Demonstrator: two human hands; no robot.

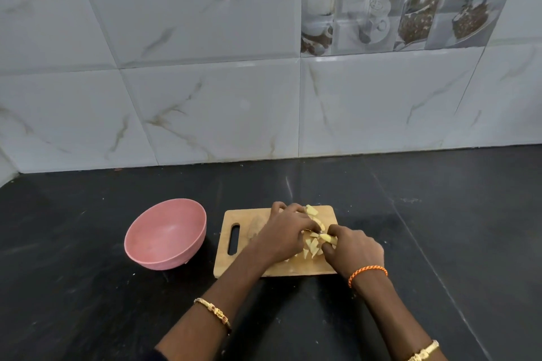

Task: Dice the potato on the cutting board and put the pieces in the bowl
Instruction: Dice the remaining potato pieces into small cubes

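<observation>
- Low and just right of centre in the frame, both hands meet over the board [234, 268], fingers curled down among the cut potato [311, 245].
- Left hand [283, 236] reaches in from lower left; its fingers bend round the far side of the pile, and they seem to cup or gather pieces, though what they hold is hidden under the palm.
- Right hand [353, 250] comes in from lower right, its fingertips pinching a pale piece at the near right of the pile.
- No knife shows anywhere; whether one lies hidden under a hand I cannot tell.
- Potato is already in small wedges and chunks, heaped in the right half of the board, with a few at its upper right edge.
- Bowl [165, 233] sits left of the board, just beside it and not touching, tilted a little toward the camera, with no pieces visible inside.
- Counter [88, 302] is dark stone; a tiled wall fills the upper half of the frame.
- My reading: cutting is done or nearly so, and the step in hand is gathering the pieces for transfer.
- Next move, as I judge it, calls for a firm two-handed scoop, a carry leftward over the board's handle slot, and a release well inside the bowl's rim.
- Loose small pieces may slip out between the fingers on the way.
</observation>
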